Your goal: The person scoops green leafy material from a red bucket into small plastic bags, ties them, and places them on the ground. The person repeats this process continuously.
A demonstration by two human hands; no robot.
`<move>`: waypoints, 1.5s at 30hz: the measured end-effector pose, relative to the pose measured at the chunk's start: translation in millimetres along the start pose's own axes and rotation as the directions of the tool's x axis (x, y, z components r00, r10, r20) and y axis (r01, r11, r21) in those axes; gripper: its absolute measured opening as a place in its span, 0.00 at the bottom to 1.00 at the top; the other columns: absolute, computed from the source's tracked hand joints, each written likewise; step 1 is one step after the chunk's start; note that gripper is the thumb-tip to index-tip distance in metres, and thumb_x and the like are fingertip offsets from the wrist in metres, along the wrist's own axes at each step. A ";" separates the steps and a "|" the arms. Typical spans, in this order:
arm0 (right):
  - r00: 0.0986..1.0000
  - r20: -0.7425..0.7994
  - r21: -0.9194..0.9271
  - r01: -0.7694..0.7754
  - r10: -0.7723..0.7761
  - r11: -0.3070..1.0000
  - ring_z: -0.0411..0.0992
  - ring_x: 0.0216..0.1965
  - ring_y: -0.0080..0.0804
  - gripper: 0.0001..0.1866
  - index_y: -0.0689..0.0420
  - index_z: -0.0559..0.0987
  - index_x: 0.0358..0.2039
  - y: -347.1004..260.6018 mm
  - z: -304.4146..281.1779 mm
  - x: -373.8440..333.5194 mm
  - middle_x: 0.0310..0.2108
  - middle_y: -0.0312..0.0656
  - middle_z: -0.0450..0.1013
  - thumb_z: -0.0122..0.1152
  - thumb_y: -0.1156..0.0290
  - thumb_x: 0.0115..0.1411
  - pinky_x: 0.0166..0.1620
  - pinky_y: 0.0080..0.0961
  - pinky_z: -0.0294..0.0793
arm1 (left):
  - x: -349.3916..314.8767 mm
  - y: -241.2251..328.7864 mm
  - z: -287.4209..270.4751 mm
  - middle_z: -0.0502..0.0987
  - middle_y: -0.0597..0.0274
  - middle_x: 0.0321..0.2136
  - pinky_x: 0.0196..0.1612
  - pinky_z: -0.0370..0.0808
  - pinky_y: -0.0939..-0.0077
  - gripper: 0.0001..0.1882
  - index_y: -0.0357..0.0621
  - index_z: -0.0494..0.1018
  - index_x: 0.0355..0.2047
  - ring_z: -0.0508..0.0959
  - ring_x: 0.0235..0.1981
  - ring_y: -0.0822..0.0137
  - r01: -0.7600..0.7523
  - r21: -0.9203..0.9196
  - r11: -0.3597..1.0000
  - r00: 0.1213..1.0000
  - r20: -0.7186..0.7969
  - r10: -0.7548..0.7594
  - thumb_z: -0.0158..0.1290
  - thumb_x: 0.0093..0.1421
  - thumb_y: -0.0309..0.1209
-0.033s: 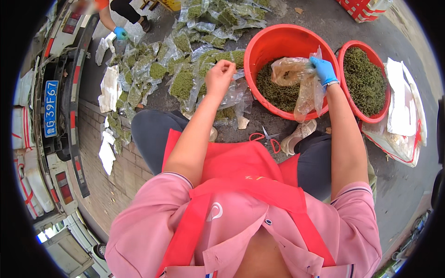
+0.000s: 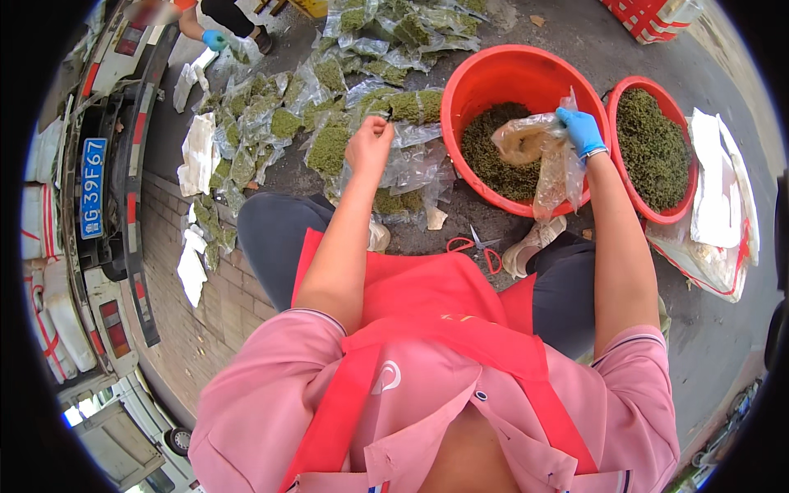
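Observation:
My right hand [image 2: 582, 134], in a blue glove, grips a clear plastic bag [image 2: 552, 174] over the large red tub [image 2: 459, 78]. The bag hangs crumpled and looks mostly emptied, its lower end over the tub's near rim. Small green grains, like green peppercorns [image 2: 499, 167], lie in the tub below it. My bare left hand [image 2: 369, 148] is left of the tub, above the bags, with thumb and fingers pinched together. A tiny dark bit shows at its fingertips, too small to name. Under and beyond it lie several clear bags of green grains [image 2: 330, 149].
A smaller red tub [image 2: 652, 215] full of green grains stands at the right, beside a white sack [image 2: 713, 275]. Red-handled scissors [image 2: 475, 244] lie by my shoe. A co-worker's blue-gloved hand [image 2: 214, 39] holds a bag at the far left. A truck's rear [image 2: 136, 205] stands left.
My left hand has moved left, away from the large tub. My right hand still holds the bag over it. The co-worker's gloved hand has lifted a bag slightly.

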State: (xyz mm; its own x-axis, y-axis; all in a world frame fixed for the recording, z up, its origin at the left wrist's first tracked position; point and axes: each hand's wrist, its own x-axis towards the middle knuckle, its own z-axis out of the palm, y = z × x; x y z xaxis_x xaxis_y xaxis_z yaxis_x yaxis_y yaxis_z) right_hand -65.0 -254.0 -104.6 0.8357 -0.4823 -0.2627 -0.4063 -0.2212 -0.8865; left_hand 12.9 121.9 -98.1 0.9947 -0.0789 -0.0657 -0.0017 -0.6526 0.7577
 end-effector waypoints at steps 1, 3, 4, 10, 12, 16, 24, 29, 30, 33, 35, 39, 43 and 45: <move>1.000 -0.006 0.012 0.006 -0.006 1.000 0.70 0.26 0.26 0.16 0.63 0.78 0.26 4.6 -2.3 -0.4 0.23 0.41 0.74 0.56 0.61 0.52 0.33 0.25 0.68 | 1.9 -31.0 -14.7 0.77 0.60 0.30 0.34 0.74 0.66 0.24 0.45 0.69 0.39 0.78 0.31 0.62 0.097 0.347 0.933 0.992 -0.108 -0.063 0.57 0.46 0.45; 0.999 0.038 0.284 0.018 -0.030 0.959 0.68 0.27 0.23 0.11 0.62 0.78 0.26 -0.1 -0.4 -8.1 0.24 0.37 0.73 0.59 0.65 0.51 0.33 0.22 0.67 | -3.6 -72.1 -32.6 0.74 0.57 0.38 0.41 0.70 0.63 0.32 0.45 0.67 0.44 0.74 0.40 0.57 0.306 0.486 0.819 0.952 -0.160 -0.261 0.57 0.42 0.50; 0.999 0.047 0.282 0.000 -0.013 0.959 0.68 0.27 0.22 0.10 0.61 0.78 0.26 3.2 -6.1 -9.1 0.25 0.35 0.73 0.60 0.67 0.51 0.33 0.20 0.67 | -2.8 -85.5 -35.5 0.73 0.56 0.42 0.45 0.69 0.61 0.36 0.45 0.66 0.46 0.73 0.44 0.55 0.385 0.541 0.748 0.921 -0.178 -0.346 0.57 0.40 0.53; 0.998 0.035 0.276 0.045 -0.057 0.960 0.67 0.26 0.21 0.06 0.59 0.75 0.28 -2.9 -16.3 -5.1 0.24 0.33 0.70 0.57 0.72 0.49 0.32 0.17 0.66 | -3.8 -125.4 -11.2 0.74 0.59 0.38 0.38 0.71 0.61 0.27 0.46 0.69 0.40 0.74 0.39 0.57 0.037 0.732 0.680 0.995 -0.092 0.044 0.58 0.41 0.45; 0.997 0.065 0.236 0.018 -0.034 0.972 0.67 0.28 0.22 0.08 0.60 0.74 0.31 -5.1 -17.8 2.1 0.27 0.36 0.71 0.54 0.75 0.48 0.32 0.17 0.67 | 10.5 -151.9 -13.4 0.75 0.60 0.31 0.33 0.71 0.61 0.19 0.47 0.71 0.32 0.75 0.31 0.58 0.012 0.757 0.653 0.992 -0.089 0.085 0.57 0.41 0.42; 0.995 0.067 0.243 0.056 -0.074 0.968 0.69 0.36 0.26 0.22 0.60 0.71 0.43 -28.5 -10.4 -10.5 0.35 0.42 0.71 0.47 0.82 0.44 0.35 0.18 0.68 | 19.1 -138.4 -18.9 0.74 0.60 0.18 0.24 0.70 0.61 0.09 0.48 0.70 0.18 0.75 0.20 0.56 0.125 0.675 0.727 0.951 -0.290 0.106 0.53 0.41 0.38; 0.915 0.084 -0.101 0.403 -0.396 0.910 0.71 0.29 0.30 0.08 0.62 0.74 0.27 -41.6 8.7 -13.6 0.26 0.42 0.73 0.46 0.74 0.52 0.36 0.22 0.68 | 40.4 -5.5 -90.9 0.74 0.63 0.17 0.27 0.70 0.77 0.07 0.41 0.69 0.19 0.76 0.21 0.70 -0.185 0.053 0.981 0.947 -0.256 0.193 0.52 0.47 0.31; 0.885 0.231 -0.297 0.460 -0.404 0.837 0.73 0.34 0.42 0.23 0.49 0.73 0.41 -119.3 30.8 -82.3 0.31 0.44 0.74 0.62 0.51 0.46 0.39 0.29 0.70 | 11.3 112.8 -48.5 0.75 0.59 0.23 0.31 0.72 0.81 0.04 0.39 0.67 0.21 0.77 0.24 0.72 -0.193 -0.620 0.760 0.969 0.001 0.247 0.48 0.50 0.20; 0.824 0.217 -0.233 0.564 -0.523 0.792 0.73 0.34 0.42 0.27 0.47 0.72 0.45 -122.2 32.2 -91.6 0.31 0.43 0.74 0.62 0.50 0.45 0.40 0.30 0.70 | 5.3 129.3 -35.8 0.75 0.59 0.24 0.31 0.72 0.81 0.04 0.39 0.66 0.20 0.77 0.24 0.72 -0.165 -0.656 0.737 0.965 0.046 0.257 0.49 0.50 0.20; 0.829 0.203 -0.182 0.554 -0.521 0.812 0.73 0.34 0.38 0.28 0.43 0.70 0.50 -123.0 15.6 -97.1 0.32 0.42 0.74 0.63 0.54 0.46 0.41 0.30 0.70 | -7.7 156.7 -6.6 0.75 0.61 0.24 0.33 0.71 0.80 0.03 0.38 0.67 0.20 0.74 0.26 0.76 -0.336 -0.534 0.776 0.879 0.117 0.462 0.49 0.47 0.20; 0.900 0.228 -0.143 0.408 -0.371 0.902 0.73 0.35 0.35 0.28 0.42 0.69 0.51 -127.3 -9.0 -98.4 0.33 0.43 0.74 0.62 0.58 0.47 0.41 0.28 0.71 | -15.9 170.0 1.6 0.74 0.65 0.23 0.34 0.70 0.81 0.02 0.37 0.68 0.20 0.72 0.27 0.78 -0.474 -0.431 0.768 0.726 0.302 0.617 0.49 0.45 0.19; 0.839 0.263 -0.085 0.511 -0.476 0.855 0.74 0.31 0.30 0.19 0.46 0.74 0.46 -104.0 -20.2 -92.3 0.28 0.44 0.75 0.59 0.65 0.50 0.39 0.25 0.71 | -23.1 194.9 23.0 0.75 0.66 0.20 0.29 0.69 0.78 0.06 0.44 0.71 0.22 0.75 0.24 0.72 -0.620 -0.309 0.721 0.565 0.462 0.684 0.53 0.43 0.32; 0.925 0.214 -0.091 0.340 -0.315 0.936 0.74 0.32 0.29 0.15 0.56 0.78 0.35 -98.1 -17.6 -82.2 0.29 0.43 0.75 0.56 0.60 0.53 0.38 0.24 0.70 | -31.7 179.9 30.8 0.77 0.63 0.24 0.33 0.71 0.75 0.16 0.45 0.72 0.29 0.77 0.29 0.67 -0.506 -0.198 0.839 0.748 0.384 0.541 0.56 0.44 0.41; 0.930 0.080 -0.073 0.365 -0.360 0.928 0.73 0.28 0.34 0.15 0.56 0.79 0.30 -87.5 -16.6 -80.7 0.26 0.45 0.74 0.54 0.57 0.53 0.35 0.26 0.70 | -55.6 186.6 27.1 0.77 0.60 0.29 0.38 0.72 0.73 0.20 0.44 0.72 0.34 0.77 0.35 0.65 -0.466 0.006 0.884 0.790 0.452 0.414 0.56 0.46 0.44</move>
State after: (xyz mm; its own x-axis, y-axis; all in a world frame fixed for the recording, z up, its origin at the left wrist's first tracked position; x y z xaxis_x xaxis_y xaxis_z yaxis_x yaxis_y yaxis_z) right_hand -103.1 -209.8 0.5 0.9527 -0.3006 0.0440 -0.0989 -0.4437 -0.8907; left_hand -45.4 -15.9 29.3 0.7390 -0.6730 -0.0322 -0.4662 -0.5452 0.6967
